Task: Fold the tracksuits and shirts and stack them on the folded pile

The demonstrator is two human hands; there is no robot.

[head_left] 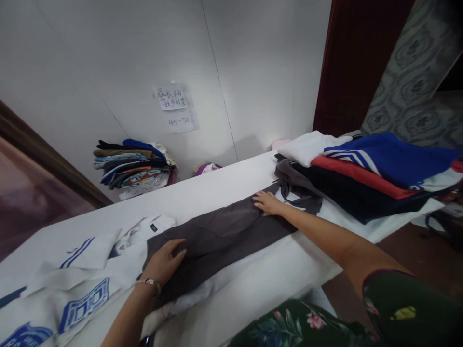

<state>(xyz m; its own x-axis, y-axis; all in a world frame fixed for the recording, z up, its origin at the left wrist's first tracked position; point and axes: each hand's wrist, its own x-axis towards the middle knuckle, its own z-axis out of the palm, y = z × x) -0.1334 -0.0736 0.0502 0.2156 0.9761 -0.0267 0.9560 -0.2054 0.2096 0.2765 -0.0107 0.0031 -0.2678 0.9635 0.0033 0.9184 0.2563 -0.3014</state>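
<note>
A dark grey jacket (217,224) lies in a long narrow strip across the white table. Its bunched collar or hood end, with a white lining showing, is at the right. My left hand (164,264), with a bracelet at the wrist, rests on the left end of the jacket, fingers slightly bent and apart from the thumb. Near the collar end, my right hand (268,202) lies flat on the cloth with its fingers spread. Neither hand grips anything that I can see.
White shirts with blue prints (85,294) lie at the left. A heap of blue, red, black and white clothes (390,164) fills the right end. Beyond the table's far edge stands a folded clothes stack (135,166). Paper notes (175,99) hang on the wall.
</note>
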